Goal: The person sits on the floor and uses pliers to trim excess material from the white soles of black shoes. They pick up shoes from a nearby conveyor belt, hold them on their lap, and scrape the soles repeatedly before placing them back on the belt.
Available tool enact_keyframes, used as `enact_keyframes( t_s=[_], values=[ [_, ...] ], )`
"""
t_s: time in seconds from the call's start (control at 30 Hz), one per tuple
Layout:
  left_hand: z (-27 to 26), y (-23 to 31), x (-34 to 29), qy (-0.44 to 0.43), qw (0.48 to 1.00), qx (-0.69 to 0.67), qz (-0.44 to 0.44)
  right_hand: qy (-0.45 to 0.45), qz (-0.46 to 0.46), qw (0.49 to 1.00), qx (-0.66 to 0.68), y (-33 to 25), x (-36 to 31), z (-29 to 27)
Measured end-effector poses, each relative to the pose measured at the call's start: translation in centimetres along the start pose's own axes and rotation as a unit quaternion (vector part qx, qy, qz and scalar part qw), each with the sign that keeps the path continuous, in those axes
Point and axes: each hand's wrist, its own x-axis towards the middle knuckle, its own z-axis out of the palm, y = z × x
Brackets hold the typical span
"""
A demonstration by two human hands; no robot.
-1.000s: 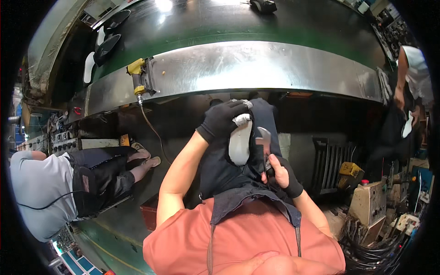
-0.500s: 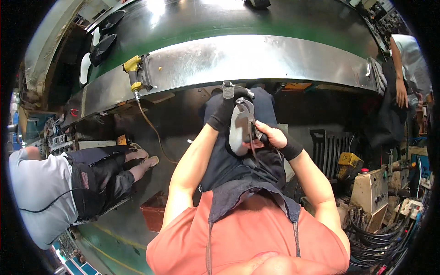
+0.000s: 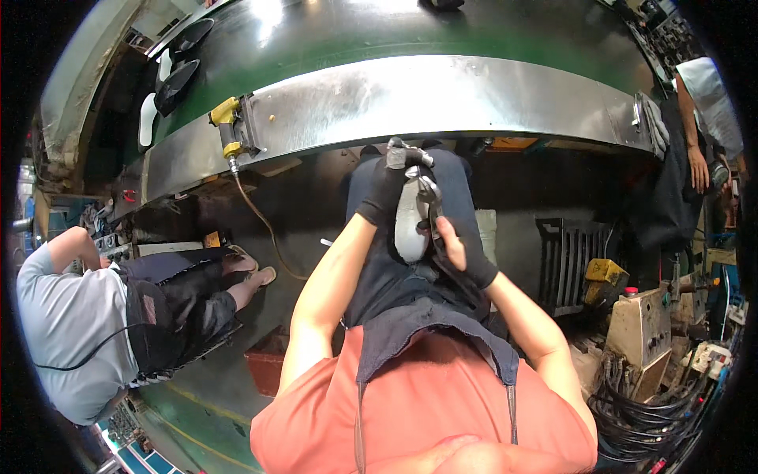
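A shoe on a last, its pale grey sole (image 3: 410,235) facing up, rests on my lap between both hands. My left hand (image 3: 387,187), in a dark fingerless glove with grey tape on a finger, is closed around the far end of the shoe. Steel-headed pincers (image 3: 427,189) lie against the right edge of the sole near that end. My right hand (image 3: 460,249), also in a dark glove, is wrapped around the pincers' handles. Whether the jaws grip the shoe's edge is too small to tell.
A steel-edged bench (image 3: 355,103) with a green top spans the far side. On its edge lies a yellow air stapler (image 3: 227,126) with a hose. A seated person (image 3: 87,316) works at left; another person's hand (image 3: 699,170) hangs at right. A red bin (image 3: 267,363) stands on the floor.
My right hand has turned and shifted slightly nearer to me, and the pincers' head has tilted. The left hand keeps hold of the shoe. The person at left has raised an arm.
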Motion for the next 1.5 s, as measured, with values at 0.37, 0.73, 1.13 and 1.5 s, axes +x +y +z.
enact_keyframes(
  t_s=[0.37,0.73,1.13,1.5],
  values=[
    [0.2,-2.7,-0.1,-0.028,0.997,-0.061,-0.047,-0.223,-0.009,0.974,-0.034,-3.2,4.2,-8.3],
    [0.7,-1.5,0.2,0.043,0.996,-0.049,-0.06,0.17,-0.095,0.977,-0.091,4.2,3.3,4.2],
    [0.4,-0.2,-2.1,0.034,0.995,0.01,0.089,-0.083,0.021,0.989,-0.125,-4.0,0.6,-3.1],
    [-0.3,0.2,-11.9,0.077,0.993,-0.062,-0.063,-0.161,-0.199,0.937,-0.237,2.4,-3.8,0.5]
  ],
)
